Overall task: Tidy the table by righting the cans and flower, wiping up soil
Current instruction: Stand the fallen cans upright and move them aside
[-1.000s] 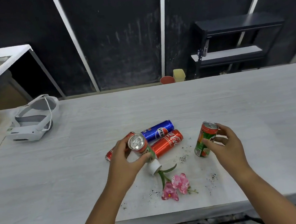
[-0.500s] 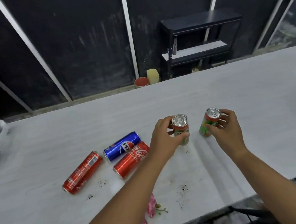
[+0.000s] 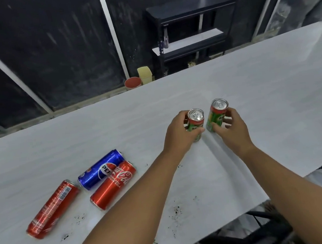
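Held upright well right of the blue can (image 3: 101, 169): left green can (image 3: 196, 125) gripped by left hand (image 3: 179, 134), right green can (image 3: 215, 116) by right hand (image 3: 233, 132). Left to right: blue can, Coca-Cola can (image 3: 113, 185) against it, red can (image 3: 52, 209) just left. Soil specks (image 3: 176, 210) nearby unwiped; flower out of view.

Dark wall panels (image 3: 55, 53) with pale strips back a black shelving unit (image 3: 192, 28).

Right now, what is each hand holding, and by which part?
The left hand grips the left green can round its body; the right hand grips the right green can likewise.
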